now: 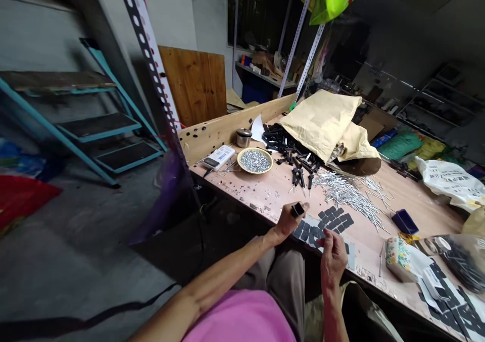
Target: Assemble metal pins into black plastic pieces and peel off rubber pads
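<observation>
The black piece (297, 209) is held in the left hand (288, 221), above the near edge of the bench (413, 195). It is gripped between the left thumb and the curled fingers, with one end left exposed at the top of the grip. The rest of the piece is covered by the hand, so its long axis cannot be read with certainty; the exposed end appears to be turned up and toward the right.

The right hand (333, 256) is positioned to the right of the piece and nearer the body, well apart from it. The right thumb and forefinger are brought close together; whether anything is pinched between them cannot be told.

The governing relation is judged to be the gap between the two hands. From the right fingertips, the piece lies to the left and farther out. Part of a grey sheet (351, 256) bearing dark patches is spread across this gap. Other patches (334, 222) are laid in rows just beyond. The sheet is judged to be within easier reach of the right hand, since its fingertips are placed directly beside the patches, while the left hand is occupied by the piece.
</observation>
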Action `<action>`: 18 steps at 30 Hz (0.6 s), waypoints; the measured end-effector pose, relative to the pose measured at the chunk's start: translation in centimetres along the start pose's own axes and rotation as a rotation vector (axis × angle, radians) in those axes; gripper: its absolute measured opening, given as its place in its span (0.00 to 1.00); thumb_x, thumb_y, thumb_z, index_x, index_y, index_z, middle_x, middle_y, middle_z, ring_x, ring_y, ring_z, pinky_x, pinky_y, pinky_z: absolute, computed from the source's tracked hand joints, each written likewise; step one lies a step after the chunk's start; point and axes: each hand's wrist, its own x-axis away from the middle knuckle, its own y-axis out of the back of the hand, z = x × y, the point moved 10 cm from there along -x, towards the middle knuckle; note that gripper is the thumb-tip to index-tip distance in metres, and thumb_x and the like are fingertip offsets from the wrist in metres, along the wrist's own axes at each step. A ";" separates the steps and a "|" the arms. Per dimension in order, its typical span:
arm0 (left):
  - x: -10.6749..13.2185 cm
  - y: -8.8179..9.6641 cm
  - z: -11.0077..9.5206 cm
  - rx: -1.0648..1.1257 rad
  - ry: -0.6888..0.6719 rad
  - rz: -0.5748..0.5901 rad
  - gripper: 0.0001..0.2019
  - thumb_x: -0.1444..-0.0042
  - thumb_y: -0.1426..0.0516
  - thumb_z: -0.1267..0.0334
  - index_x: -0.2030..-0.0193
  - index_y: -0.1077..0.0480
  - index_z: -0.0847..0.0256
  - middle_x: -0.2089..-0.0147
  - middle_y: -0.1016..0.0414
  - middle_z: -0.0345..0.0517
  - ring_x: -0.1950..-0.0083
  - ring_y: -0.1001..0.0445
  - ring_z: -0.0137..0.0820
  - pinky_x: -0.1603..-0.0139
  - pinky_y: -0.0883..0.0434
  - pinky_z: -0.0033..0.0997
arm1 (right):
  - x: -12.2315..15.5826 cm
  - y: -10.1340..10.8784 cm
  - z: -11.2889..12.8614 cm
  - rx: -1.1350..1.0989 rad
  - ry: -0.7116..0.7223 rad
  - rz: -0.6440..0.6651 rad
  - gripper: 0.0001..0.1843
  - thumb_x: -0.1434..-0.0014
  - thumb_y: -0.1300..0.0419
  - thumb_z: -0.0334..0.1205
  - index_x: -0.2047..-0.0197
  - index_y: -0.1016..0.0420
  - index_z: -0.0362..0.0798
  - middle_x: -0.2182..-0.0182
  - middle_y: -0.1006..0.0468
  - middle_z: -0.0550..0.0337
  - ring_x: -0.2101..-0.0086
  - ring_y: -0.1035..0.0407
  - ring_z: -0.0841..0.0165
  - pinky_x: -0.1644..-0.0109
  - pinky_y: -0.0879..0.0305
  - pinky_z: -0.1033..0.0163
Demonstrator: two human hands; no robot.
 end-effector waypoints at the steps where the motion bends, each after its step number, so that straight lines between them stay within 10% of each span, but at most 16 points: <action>1: -0.2 -0.2 0.6 0.032 0.042 0.001 0.23 0.58 0.39 0.47 0.88 0.41 0.60 0.90 0.48 0.31 0.86 0.48 0.20 0.83 0.47 0.24 | -0.1 -0.4 -0.2 -0.004 -0.014 0.017 0.24 0.42 0.49 0.58 0.64 0.24 0.46 0.68 0.23 0.54 0.77 0.30 0.69 0.69 0.34 0.62; 12: -1.5 -0.4 2.8 0.292 0.290 -0.014 0.25 0.60 0.40 0.39 0.81 0.43 0.60 0.89 0.57 0.25 0.89 0.58 0.15 0.88 0.56 0.20 | 3.0 -11.8 -2.0 -0.313 -0.166 0.553 0.18 0.46 0.42 0.50 0.56 0.24 0.49 0.61 0.21 0.55 0.61 0.27 0.63 0.57 0.31 0.60; 18: -1.0 2.7 3.3 0.469 0.309 -0.105 0.23 0.64 0.34 0.46 0.72 0.33 0.62 0.80 0.35 0.34 0.79 0.35 0.21 0.73 0.33 0.25 | 1.2 -10.5 -3.2 -0.224 -0.231 0.471 0.18 0.45 0.44 0.54 0.68 0.25 0.47 0.78 0.25 0.61 0.77 0.31 0.68 0.71 0.33 0.64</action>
